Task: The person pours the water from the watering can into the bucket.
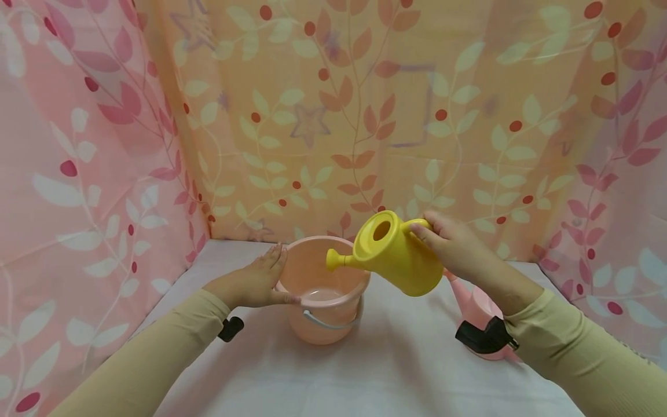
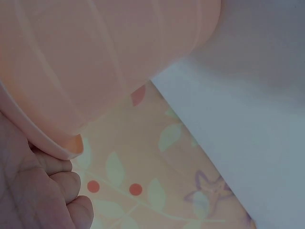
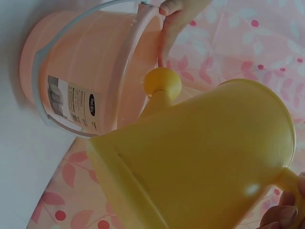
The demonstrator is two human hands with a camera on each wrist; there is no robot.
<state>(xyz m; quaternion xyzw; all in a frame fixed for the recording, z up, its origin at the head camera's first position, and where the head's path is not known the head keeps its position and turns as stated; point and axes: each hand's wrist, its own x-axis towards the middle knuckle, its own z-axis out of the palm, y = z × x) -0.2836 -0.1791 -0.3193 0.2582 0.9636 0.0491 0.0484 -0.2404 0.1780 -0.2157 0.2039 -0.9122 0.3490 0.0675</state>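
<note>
A yellow watering can (image 1: 403, 263) is tilted over the peach bucket (image 1: 325, 324), its spout head (image 1: 333, 259) above the bucket's opening. My right hand (image 1: 448, 240) grips the can by its handle; fingers curled round that handle show at the lower right of the right wrist view. On the bucket's left rim rests my left hand (image 1: 257, 281), fingers extended and thumb along the front edge. The left wrist view shows its palm (image 2: 28, 176) against the rim. The bucket stands upright on the white table, its pale handle (image 1: 330, 325) hanging down in front.
A pink watering can (image 1: 479, 310) stands at the right, partly behind my right forearm. The white tabletop (image 1: 333, 382) reaches back to a leaf-patterned curtain (image 1: 354, 104), with similar cloth on both sides. The bucket carries a printed label (image 3: 71, 105).
</note>
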